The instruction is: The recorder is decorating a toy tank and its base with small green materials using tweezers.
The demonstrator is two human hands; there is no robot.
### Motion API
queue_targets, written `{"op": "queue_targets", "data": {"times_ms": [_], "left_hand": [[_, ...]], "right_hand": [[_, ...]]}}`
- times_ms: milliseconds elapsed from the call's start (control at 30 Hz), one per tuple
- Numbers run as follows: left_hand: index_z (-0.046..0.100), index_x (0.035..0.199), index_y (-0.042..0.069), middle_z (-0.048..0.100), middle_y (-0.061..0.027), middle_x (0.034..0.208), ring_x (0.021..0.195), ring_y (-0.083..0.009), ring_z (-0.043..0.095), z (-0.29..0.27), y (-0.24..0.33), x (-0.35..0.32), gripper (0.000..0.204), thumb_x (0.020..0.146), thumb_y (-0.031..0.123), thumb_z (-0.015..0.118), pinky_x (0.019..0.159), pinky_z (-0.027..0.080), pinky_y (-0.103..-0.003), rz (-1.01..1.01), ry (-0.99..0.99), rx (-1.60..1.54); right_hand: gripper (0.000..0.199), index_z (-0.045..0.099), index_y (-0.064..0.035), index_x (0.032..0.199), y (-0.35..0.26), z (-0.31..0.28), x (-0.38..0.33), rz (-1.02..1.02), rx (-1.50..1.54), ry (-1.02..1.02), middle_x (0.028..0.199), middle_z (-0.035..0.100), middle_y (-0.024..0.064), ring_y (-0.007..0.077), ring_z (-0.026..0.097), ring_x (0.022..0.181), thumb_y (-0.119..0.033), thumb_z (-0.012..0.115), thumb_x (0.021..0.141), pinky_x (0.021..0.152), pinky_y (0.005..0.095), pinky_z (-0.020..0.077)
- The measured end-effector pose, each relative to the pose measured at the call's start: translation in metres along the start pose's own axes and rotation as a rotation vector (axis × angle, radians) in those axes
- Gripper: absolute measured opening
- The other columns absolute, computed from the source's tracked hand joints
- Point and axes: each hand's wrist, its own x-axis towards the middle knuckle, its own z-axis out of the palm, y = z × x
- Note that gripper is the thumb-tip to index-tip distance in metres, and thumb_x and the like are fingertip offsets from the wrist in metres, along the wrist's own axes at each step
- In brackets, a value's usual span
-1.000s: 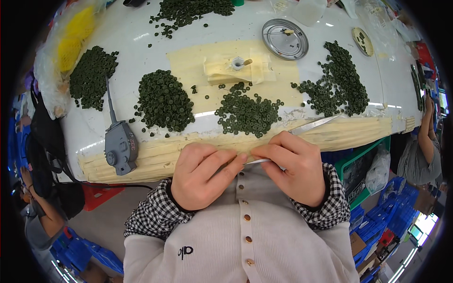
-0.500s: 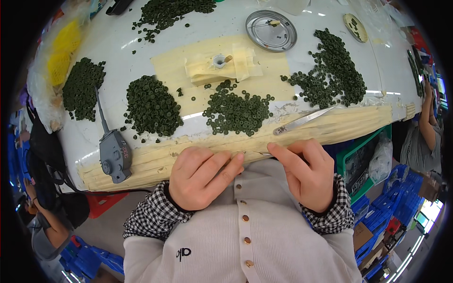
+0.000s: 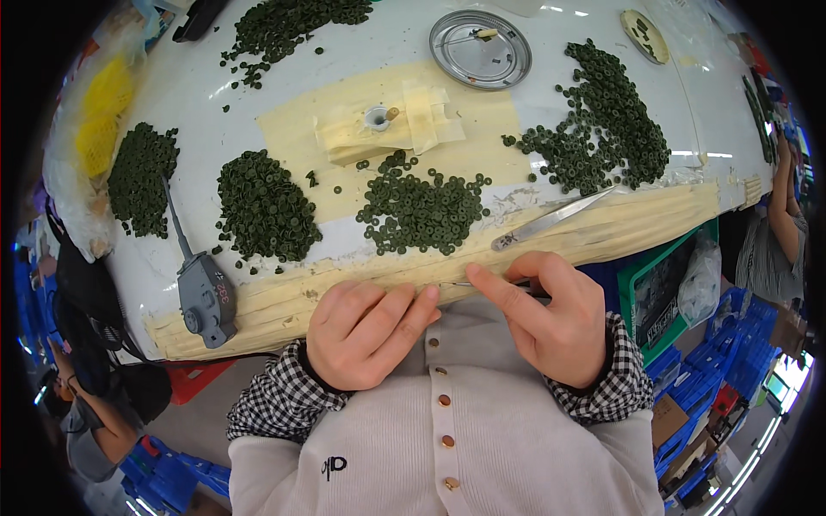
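My left hand (image 3: 366, 331) rests at the padded table edge, fingers bent and fingertips pressed together; whatever they pinch is too small or hidden to make out. Close on its right, my right hand (image 3: 555, 318) grips a thin, pointed metal tool (image 3: 456, 284), most of it covered by the fingers. Its tip points toward the left fingertips. Just beyond both hands lies a heap of small dark green rings (image 3: 422, 211). Metal tweezers (image 3: 551, 221) lie on the padded edge past my right hand.
More heaps of small green parts (image 3: 267, 206) cover the white table. A grey toy tank turret (image 3: 205, 297) sits at left. A taped block (image 3: 387, 129) holds a small cup. Behind it is a round metal lid (image 3: 480, 50). A green crate (image 3: 662, 292) stands at right below the table.
The whole view has shifted slightly. The pointed tool's tip and my right index finger are a little nearer the left fingertips. Both hands keep their grip.
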Motion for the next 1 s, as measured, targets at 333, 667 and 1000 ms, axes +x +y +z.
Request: {"op": "queue_targets", "data": {"times_ms": [333,667,1000], "left_hand": [[0.073,0.103,0.003,0.064,-0.0031,0.092,0.075,-0.0170,0.054,0.0003,-0.0001,0.0001,0.030,0.076,0.015,0.076,0.061,0.047,-0.029,0.014,-0.021,0.013],[0.072,0.104,0.001,0.063,-0.0031,0.091,0.076,-0.0170,0.056,0.0016,0.0010,-0.0004,0.030,0.076,0.013,0.076,0.062,0.047,-0.029,0.035,-0.026,0.025],[0.071,0.101,-0.003,0.063,-0.0046,0.090,0.080,-0.0173,0.058,0.0027,-0.0015,0.0015,0.028,0.077,0.010,0.076,0.062,0.050,-0.028,0.126,-0.018,0.061]], "right_hand": [[0.048,0.070,-0.0116,0.114,-0.0002,0.0000,0.0005,-0.006,0.005,-0.003,0.086,0.053,0.0052,0.0172,0.059,0.072,-0.007,0.063,0.067,0.058,0.0275,0.0511],[0.049,0.069,-0.0116,0.116,0.0014,0.0016,0.0002,-0.027,-0.001,0.014,0.083,0.052,0.0037,0.0165,0.058,0.071,-0.008,0.063,0.067,0.057,0.0270,0.0506],[0.046,0.066,-0.0033,0.116,0.0027,-0.0013,0.0006,-0.114,-0.066,-0.051,0.082,0.048,0.0024,0.0154,0.054,0.070,-0.014,0.060,0.071,0.054,0.0258,0.0471]]}}
